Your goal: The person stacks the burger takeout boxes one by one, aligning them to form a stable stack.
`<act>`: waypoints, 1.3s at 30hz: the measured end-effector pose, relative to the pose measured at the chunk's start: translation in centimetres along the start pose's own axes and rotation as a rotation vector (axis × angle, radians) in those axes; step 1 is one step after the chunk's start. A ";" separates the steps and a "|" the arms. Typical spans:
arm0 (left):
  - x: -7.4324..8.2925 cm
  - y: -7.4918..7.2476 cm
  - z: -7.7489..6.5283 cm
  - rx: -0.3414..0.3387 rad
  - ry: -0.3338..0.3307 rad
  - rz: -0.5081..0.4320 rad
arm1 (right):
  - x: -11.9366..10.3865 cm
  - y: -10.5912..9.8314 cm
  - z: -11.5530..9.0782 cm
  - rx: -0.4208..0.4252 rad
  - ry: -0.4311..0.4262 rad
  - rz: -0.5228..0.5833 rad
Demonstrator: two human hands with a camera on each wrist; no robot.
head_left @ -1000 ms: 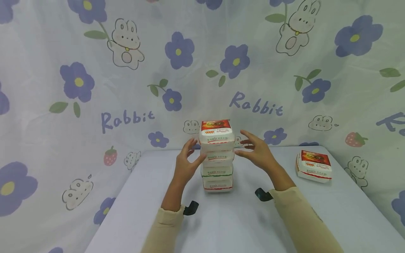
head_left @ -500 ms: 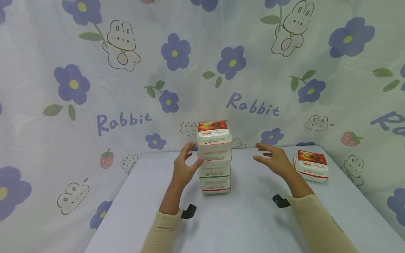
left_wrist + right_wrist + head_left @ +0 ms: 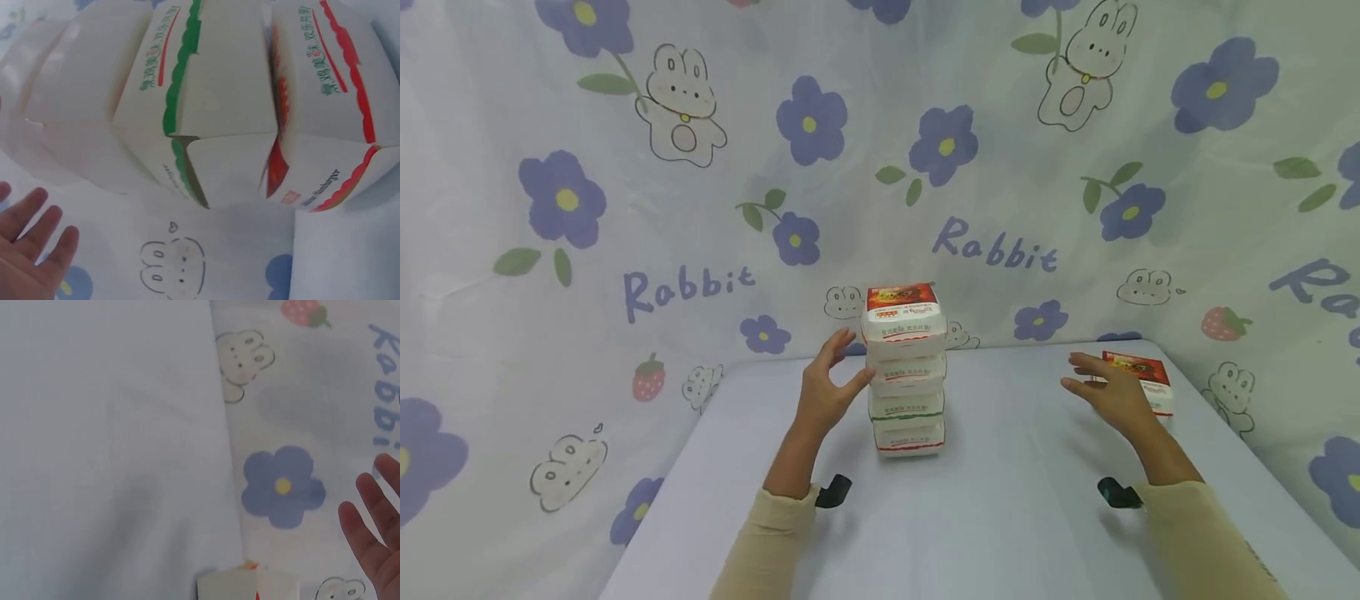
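Several white paper hamburger boxes stand stacked in the middle of the table; the top box (image 3: 904, 333) has a red printed lid, and a lower one has a green scalloped line (image 3: 181, 69). My left hand (image 3: 826, 396) is at the stack's left side, fingers spread and thumb tip right at the boxes' edge. Over to the right, my right hand (image 3: 1112, 398) is in the air with relaxed fingers and nothing in it. It overlaps the left part of a single hamburger box (image 3: 1153, 382); the right wrist view shows only a corner of this box (image 3: 231, 586).
The white table (image 3: 1000, 517) ends at the back against a hanging cloth (image 3: 872, 192) printed with rabbits, purple flowers and strawberries. Dark wrist cameras stick out from both sleeves, the left camera (image 3: 833, 492) and the right camera (image 3: 1118, 492), over the tabletop.
My right hand has left the stack's right side and moved right to the single box. The left hand stays beside the stack, slightly farther out. The view has shifted a little.
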State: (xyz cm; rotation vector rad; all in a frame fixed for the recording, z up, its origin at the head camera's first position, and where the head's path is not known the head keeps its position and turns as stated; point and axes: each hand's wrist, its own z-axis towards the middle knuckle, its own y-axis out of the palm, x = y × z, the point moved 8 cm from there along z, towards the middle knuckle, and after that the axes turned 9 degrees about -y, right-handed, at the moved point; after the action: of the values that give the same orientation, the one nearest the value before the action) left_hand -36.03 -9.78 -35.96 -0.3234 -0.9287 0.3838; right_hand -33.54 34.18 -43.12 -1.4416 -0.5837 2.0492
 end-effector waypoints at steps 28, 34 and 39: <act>1.5 -1.0 1.5 0.028 0.060 0.038 | 9.9 -5.6 -3.3 0.132 0.210 -0.156; 1.6 -0.9 1.4 0.022 0.069 0.039 | 11.4 -5.0 -3.8 0.077 0.256 -0.117; 1.8 -1.1 1.2 0.026 0.078 0.029 | 11.7 -4.7 -3.8 0.080 0.257 -0.124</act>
State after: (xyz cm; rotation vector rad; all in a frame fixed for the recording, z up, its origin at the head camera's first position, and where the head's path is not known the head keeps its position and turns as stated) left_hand -35.90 -9.80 -33.53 -0.3258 -0.8425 0.4069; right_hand -32.07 45.55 -49.54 -1.5498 -0.4664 1.7375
